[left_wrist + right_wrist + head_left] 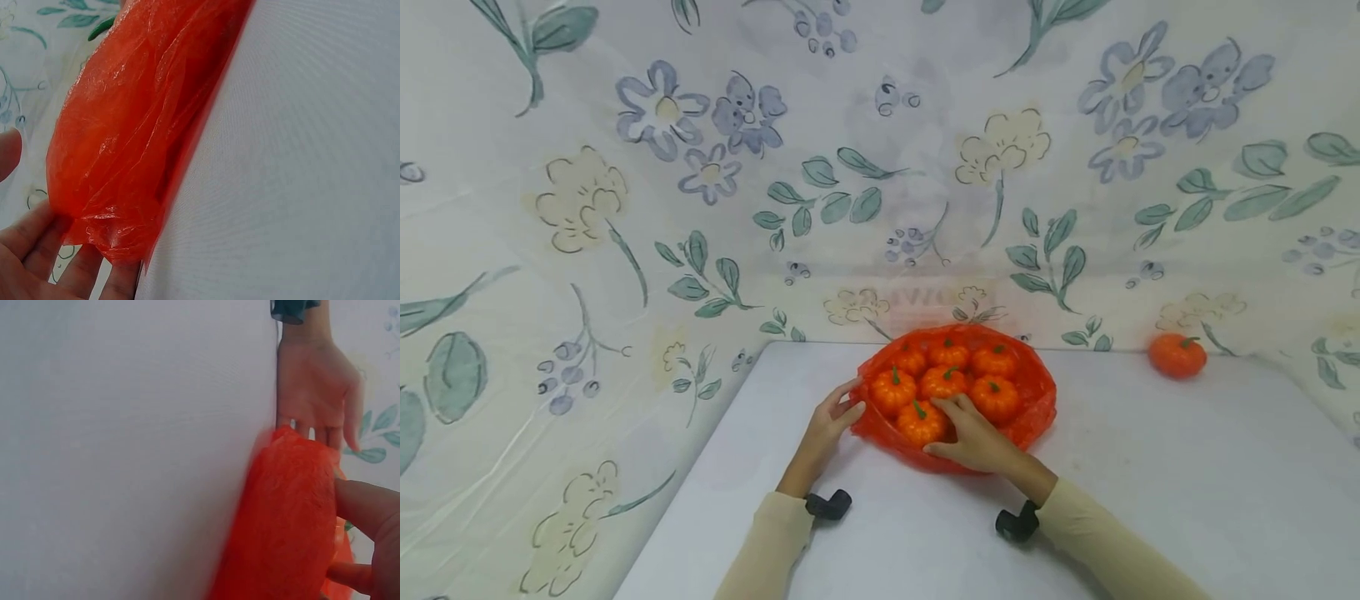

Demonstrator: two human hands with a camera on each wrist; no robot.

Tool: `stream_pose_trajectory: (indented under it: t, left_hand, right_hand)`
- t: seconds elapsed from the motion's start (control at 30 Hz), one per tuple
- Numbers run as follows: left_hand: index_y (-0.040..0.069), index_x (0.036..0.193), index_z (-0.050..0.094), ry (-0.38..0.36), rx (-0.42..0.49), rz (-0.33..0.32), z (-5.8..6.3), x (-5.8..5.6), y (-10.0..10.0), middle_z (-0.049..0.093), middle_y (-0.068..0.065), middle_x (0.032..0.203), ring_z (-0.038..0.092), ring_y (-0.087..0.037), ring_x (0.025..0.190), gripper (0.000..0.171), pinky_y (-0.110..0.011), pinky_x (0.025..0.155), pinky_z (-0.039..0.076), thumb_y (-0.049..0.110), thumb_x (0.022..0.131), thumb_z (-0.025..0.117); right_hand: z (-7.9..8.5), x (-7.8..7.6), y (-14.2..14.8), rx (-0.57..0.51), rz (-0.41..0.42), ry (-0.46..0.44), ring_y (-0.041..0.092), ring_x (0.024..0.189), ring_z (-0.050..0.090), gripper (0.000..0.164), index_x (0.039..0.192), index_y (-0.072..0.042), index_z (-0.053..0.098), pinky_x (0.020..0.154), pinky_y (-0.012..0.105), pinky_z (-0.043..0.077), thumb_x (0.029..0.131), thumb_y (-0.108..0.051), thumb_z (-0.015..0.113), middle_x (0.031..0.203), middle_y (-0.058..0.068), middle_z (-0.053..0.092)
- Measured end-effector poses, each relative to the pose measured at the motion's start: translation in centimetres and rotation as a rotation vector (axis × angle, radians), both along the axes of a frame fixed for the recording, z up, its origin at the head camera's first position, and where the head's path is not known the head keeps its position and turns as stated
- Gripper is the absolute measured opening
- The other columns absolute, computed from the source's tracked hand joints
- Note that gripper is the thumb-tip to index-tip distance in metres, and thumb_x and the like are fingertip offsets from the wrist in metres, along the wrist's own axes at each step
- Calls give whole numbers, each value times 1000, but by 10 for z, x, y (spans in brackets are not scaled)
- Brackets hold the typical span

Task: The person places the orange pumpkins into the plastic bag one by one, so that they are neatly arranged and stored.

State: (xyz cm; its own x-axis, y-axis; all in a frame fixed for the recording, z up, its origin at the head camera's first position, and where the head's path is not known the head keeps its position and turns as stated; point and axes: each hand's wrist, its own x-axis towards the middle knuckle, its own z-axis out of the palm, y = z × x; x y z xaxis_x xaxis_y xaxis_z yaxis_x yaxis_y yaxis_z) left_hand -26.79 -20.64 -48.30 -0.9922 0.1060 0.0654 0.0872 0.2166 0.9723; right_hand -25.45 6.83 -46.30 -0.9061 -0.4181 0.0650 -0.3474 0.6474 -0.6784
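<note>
A red plastic bag (1041,404) lies spread on the table, its mouth wide, with several small orange pumpkins (995,398) with green stems inside. At its left edge is my left hand (823,429). In the left wrist view, the fingers of this hand (59,269) reach straight under the crumpled bag side (119,150), thumb apart. My right hand (981,437) reaches over the front rim and grips the front pumpkin (917,427) between thumb and fingers. In the right wrist view, the bag (287,506) partly hides what this hand (381,537) holds.
One orange-red pumpkin (1176,357) sits apart at the table's back right, near the floral-patterned backdrop (910,167). The white table (1150,467) extends to both sides of the bag. Black wrist cameras (1018,523) are strapped to both wrists.
</note>
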Motion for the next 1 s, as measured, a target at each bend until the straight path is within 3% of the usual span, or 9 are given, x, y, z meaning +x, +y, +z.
stream_pose_trajectory:
  t: [0.27, 0.47, 0.63, 0.83, 1.0]
  left_hand:
    - [23, 149, 44, 2, 4, -30, 1, -7, 5, 37, -3, 160, 43, -33, 143, 59, -50, 111, 43, 39, 96, 62]
    - [19, 148, 45, 0, -3, 5, -1, -5, 3, 37, -7, 160, 43, -37, 143, 59, -54, 112, 42, 36, 94, 62]
    - [20, 150, 43, -4, -15, -13, -1, -2, -3, 36, -6, 161, 40, -36, 145, 61, -52, 113, 41, 39, 95, 62]
    - [20, 149, 45, 2, -5, 2, -1, -3, -2, 38, -6, 159, 41, -37, 144, 59, -53, 112, 42, 37, 95, 62]
    - [21, 149, 44, -11, 3, -8, -3, -3, -2, 38, -6, 160, 43, -35, 142, 60, -50, 112, 44, 38, 95, 63]
  right_hand:
    - [17, 1, 17, -37, 1, 65, 20, 107, 59, 65, 141, -8, 52, 94, 39, 58, 85, -26, 80, 121, 6, 54]
    - [40, 2, 45, -155, -19, 244, 28, 104, 66, 51, 133, -2, 56, 87, 39, 61, 88, -15, 77, 125, 14, 62]
    - [59, -3, 82, -168, -122, 389, 33, 100, 68, 45, 127, 2, 58, 86, 47, 60, 87, -7, 76, 120, 20, 66]
    - [66, -15, 140, -114, -288, 369, 40, 106, 65, 40, 129, 2, 56, 90, 55, 57, 93, -9, 69, 120, 25, 64]
    - [63, -26, 183, -116, -471, 285, 45, 116, 58, 40, 133, 5, 51, 97, 59, 52, 99, -14, 61, 127, 28, 58]
